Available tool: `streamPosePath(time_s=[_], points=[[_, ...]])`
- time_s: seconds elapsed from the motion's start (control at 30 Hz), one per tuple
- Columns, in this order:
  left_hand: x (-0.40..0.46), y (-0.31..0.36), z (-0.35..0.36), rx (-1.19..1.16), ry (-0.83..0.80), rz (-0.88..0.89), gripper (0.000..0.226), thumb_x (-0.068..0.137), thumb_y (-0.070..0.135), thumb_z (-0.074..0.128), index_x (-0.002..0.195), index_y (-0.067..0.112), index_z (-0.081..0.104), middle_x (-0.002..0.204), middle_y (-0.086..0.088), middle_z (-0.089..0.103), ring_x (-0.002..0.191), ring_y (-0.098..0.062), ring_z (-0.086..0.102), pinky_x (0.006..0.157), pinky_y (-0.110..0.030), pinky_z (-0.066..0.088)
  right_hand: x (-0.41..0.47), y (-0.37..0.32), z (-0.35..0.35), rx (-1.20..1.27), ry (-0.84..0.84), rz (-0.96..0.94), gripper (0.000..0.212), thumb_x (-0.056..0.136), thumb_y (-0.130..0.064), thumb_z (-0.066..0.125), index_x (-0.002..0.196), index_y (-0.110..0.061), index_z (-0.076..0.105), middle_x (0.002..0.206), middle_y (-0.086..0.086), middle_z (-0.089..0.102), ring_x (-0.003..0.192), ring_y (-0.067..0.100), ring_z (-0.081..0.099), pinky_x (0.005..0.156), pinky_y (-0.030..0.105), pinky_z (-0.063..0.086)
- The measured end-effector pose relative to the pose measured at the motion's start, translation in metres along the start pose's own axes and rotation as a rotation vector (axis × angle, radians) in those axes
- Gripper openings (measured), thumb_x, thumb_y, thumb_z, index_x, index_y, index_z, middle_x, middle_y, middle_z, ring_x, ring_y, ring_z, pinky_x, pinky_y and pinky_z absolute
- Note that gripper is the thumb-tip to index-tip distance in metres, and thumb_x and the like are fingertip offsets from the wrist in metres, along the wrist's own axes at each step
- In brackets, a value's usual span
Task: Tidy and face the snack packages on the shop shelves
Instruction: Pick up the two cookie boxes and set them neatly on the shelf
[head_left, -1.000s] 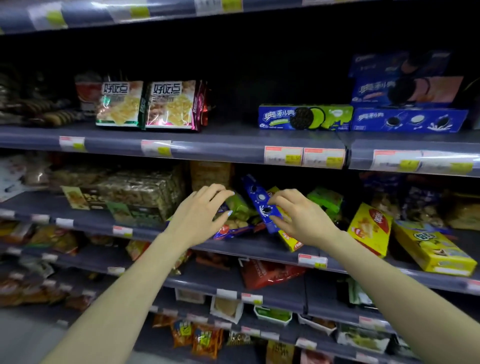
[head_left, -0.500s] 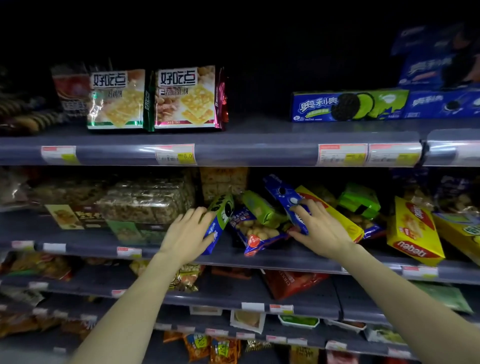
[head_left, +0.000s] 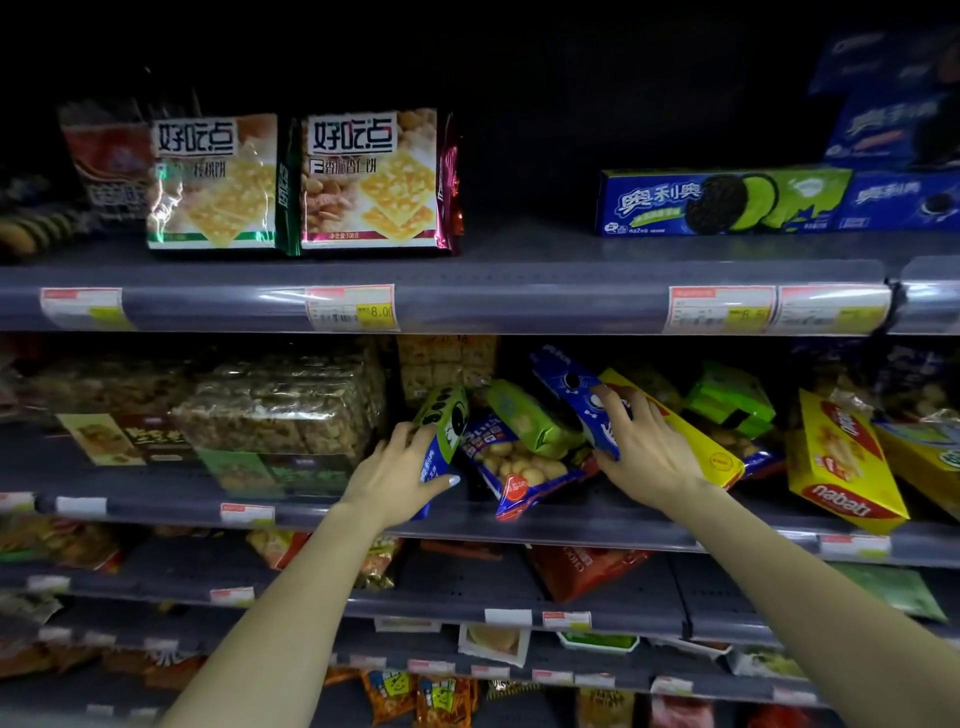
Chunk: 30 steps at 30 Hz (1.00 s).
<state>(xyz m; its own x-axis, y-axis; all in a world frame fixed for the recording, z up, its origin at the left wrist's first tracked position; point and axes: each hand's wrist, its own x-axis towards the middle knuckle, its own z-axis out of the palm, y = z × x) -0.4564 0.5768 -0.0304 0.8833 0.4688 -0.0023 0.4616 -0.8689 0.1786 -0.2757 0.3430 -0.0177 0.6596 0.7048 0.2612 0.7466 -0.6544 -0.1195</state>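
Note:
On the middle shelf (head_left: 519, 512) lies a jumble of snack packs. My left hand (head_left: 395, 475) grips a green and blue cookie box (head_left: 444, 423) standing on end, thumb on its front face. My right hand (head_left: 641, 452) grips a blue cookie box (head_left: 576, 387) that leans tilted against a long yellow box (head_left: 691, 441). Between my hands lie a blue bag of round snacks (head_left: 517, 465) and a green bag (head_left: 527, 421), both askew.
The upper shelf (head_left: 519, 301) carries two cracker bags (head_left: 291, 179) at left and blue cookie boxes (head_left: 727, 200) at right. Clear-wrapped brown snack bricks (head_left: 280, 405) stand left of my hands, a tilted yellow wafer box (head_left: 841, 462) at right. Lower shelves hold more packs.
The view has moved closer to the shelf. My left hand has closed round the green and blue box. My right hand has taken hold of the blue box.

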Motion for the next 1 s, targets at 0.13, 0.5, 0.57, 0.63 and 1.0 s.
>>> streamPosePath(time_s=[0.13, 0.5, 0.57, 0.63, 1.0], points=[[0.003, 0.004, 0.000, -0.086, -0.019, -0.067, 0.083, 0.085, 0.054, 0.059, 0.150, 0.020, 0.018, 0.146, -0.015, 0.031, 0.126, -0.039, 0.044, 0.097, -0.048, 0.045, 0.001, 0.000, -0.002, 0.011, -0.024, 0.066, 0.082, 0.082, -0.038, 0.063, 0.146, -0.012, 0.019, 0.130, 0.014, 0.048, 0.118, 0.033, 0.050, 0.082, 0.041, 0.051], [-0.007, 0.010, -0.025, -0.278, 0.032, -0.148, 0.079, 0.083, 0.031, 0.070, 0.147, 0.024, 0.025, 0.122, -0.012, 0.060, 0.102, -0.028, 0.061, 0.088, -0.038, 0.051, -0.004, 0.020, -0.022, 0.308, -0.072, 0.132, 0.063, 0.084, -0.038, 0.065, 0.134, -0.014, 0.034, 0.125, 0.012, 0.057, 0.109, 0.033, 0.057, 0.068, 0.033, 0.042], [-0.014, 0.009, -0.034, -0.271, 0.044, -0.112, 0.077, 0.084, 0.028, 0.070, 0.148, 0.024, 0.026, 0.119, -0.012, 0.062, 0.098, -0.028, 0.061, 0.083, -0.032, 0.049, -0.008, 0.028, -0.026, 0.369, -0.086, 0.144, 0.067, 0.083, -0.040, 0.067, 0.136, -0.017, 0.034, 0.124, 0.011, 0.058, 0.105, 0.032, 0.059, 0.072, 0.035, 0.047], [-0.020, 0.006, -0.042, -0.274, 0.057, -0.101, 0.078, 0.083, 0.026, 0.071, 0.148, 0.024, 0.028, 0.124, -0.010, 0.061, 0.102, -0.028, 0.061, 0.086, -0.033, 0.049, -0.011, 0.035, -0.029, 0.425, -0.099, 0.159, 0.068, 0.082, -0.042, 0.068, 0.136, -0.018, 0.034, 0.117, 0.010, 0.062, 0.090, 0.027, 0.061, 0.067, 0.033, 0.047], [-0.049, 0.032, -0.075, -0.630, 0.098, -0.076, 0.078, 0.075, 0.004, 0.077, 0.141, 0.014, 0.038, 0.139, -0.009, 0.047, 0.104, -0.010, 0.057, 0.090, -0.031, 0.051, -0.034, 0.066, -0.055, 0.674, -0.134, 0.163, 0.082, 0.077, -0.037, 0.075, 0.144, -0.015, 0.033, 0.138, 0.009, 0.052, 0.117, 0.029, 0.056, 0.095, 0.044, 0.049]])
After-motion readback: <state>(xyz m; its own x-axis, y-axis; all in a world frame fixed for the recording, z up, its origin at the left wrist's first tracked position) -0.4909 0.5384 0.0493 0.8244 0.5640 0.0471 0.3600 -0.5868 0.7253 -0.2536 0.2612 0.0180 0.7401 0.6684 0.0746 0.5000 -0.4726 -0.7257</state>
